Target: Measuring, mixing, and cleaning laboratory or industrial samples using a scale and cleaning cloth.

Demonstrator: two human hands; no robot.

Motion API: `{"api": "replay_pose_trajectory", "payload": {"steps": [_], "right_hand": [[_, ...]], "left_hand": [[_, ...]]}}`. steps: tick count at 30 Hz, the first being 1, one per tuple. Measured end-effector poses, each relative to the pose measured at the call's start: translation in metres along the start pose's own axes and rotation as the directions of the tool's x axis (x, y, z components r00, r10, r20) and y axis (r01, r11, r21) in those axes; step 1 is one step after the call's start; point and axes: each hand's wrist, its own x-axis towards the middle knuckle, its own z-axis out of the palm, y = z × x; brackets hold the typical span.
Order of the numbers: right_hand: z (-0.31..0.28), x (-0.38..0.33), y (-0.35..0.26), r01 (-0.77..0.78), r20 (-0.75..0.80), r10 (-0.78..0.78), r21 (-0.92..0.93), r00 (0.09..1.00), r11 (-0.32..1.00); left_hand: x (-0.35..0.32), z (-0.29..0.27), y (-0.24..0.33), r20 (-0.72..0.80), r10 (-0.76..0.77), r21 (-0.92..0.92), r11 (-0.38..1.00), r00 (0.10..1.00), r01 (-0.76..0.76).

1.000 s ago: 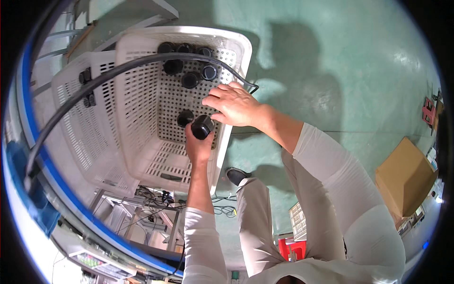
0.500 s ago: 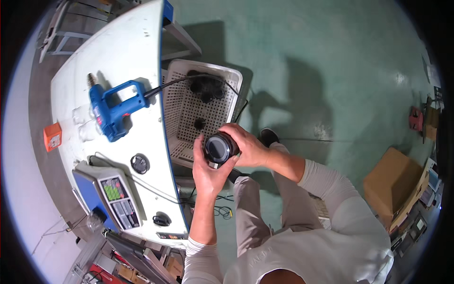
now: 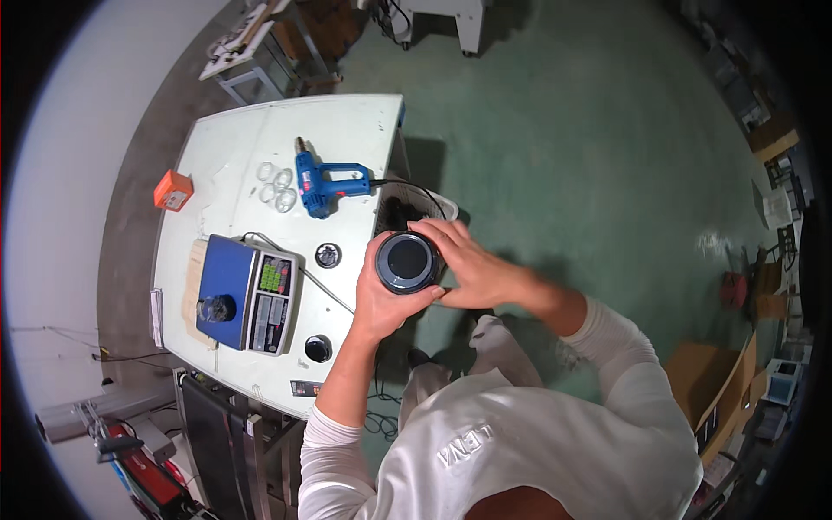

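- Gripping a dark round jar [image 3: 407, 263] between two hands, a worker in a white top holds it in front of the body, just off the edge of a white table [image 3: 225, 160].
- The left hand [image 3: 375, 299] curves around the jar's left and lower side, thumb reaching along the near rim; the right hand [image 3: 475, 273] is partly open, fingertips at the far right rim.
- One flat circular end faces up at the camera, a black disc inside a glossy ring. The long axis runs roughly along the line of sight, so the jar's length is foreshortened.
- Fingers and the upturned end hide most of the side wall; whether that end is lid or base is hard to tell.
- Behind the hands, a pale basket [image 3: 444, 206] is partly covered by the table, the dark shapes inside it indistinct.
- A blue heat gun [image 3: 316, 186] lies on the tabletop, beyond a blue-topped scale [image 3: 227, 277].
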Motion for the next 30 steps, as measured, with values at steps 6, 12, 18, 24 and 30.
{"api": "replay_pose_trajectory", "payload": {"steps": [6,12,18,24,30], "right_hand": [[-0.029,0.03,-0.089,-0.14,0.061,0.135,0.085,0.989,0.986],[0.016,0.054,-0.143,0.173,0.144,-0.114,-0.521,0.983,0.836],[0.03,0.058,-0.15,0.256,0.212,-0.16,-0.58,0.964,0.774],[0.025,0.058,-0.15,0.457,0.211,-0.408,-0.504,0.888,0.733],[0.003,0.059,-0.154,0.658,0.338,-0.564,-0.364,0.753,0.66]], "left_hand": [[-0.038,-0.033,0.043,-0.212,0.102,0.255,0.966,0.972,-0.046],[-0.065,-0.044,0.063,-0.216,0.144,0.41,0.911,0.966,-0.044],[-0.084,-0.055,0.064,-0.177,0.203,0.41,0.905,0.963,-0.116],[-0.084,-0.054,0.067,-0.111,0.268,0.451,0.872,0.957,-0.191],[-0.075,-0.052,0.062,0.114,0.24,0.177,0.95,0.964,-0.257]]}}
